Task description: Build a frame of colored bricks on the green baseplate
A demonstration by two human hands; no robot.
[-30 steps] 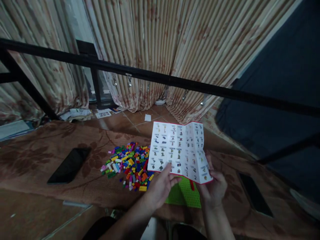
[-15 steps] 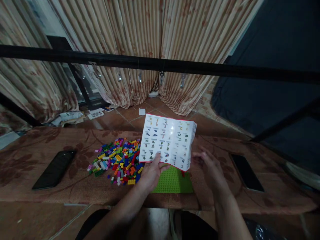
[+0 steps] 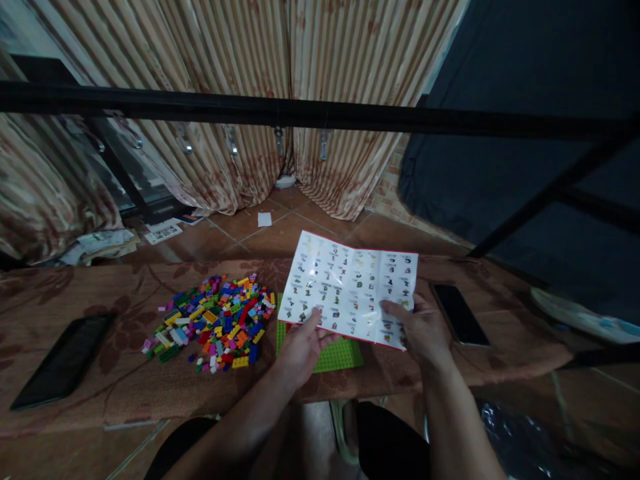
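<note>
A creased instruction sheet (image 3: 345,280), white with a red edge and rows of small printed models, is spread between both hands. My left hand (image 3: 303,343) pinches its lower left edge, thumb on top. At the right end my right hand (image 3: 417,327) grips the sheet, with the thumb on the printed side and the fingers behind. Beneath the sheet lies a green studded baseplate (image 3: 337,357), partly covered by it, with a bit of red at its left. A loose heap of coloured toy bricks (image 3: 220,320) is left of the baseplate.
A cloth-covered bench (image 3: 135,380) carries everything. One dark phone (image 3: 63,360) lies at the left and another phone (image 3: 460,315) at the right. A black rail (image 3: 320,113) crosses in front of striped curtains (image 3: 240,60). Papers (image 3: 163,231) are on the tiled floor.
My right hand has taken hold of the sheet's right side, and the sheet is opened out wider. The view has shifted to the right.
</note>
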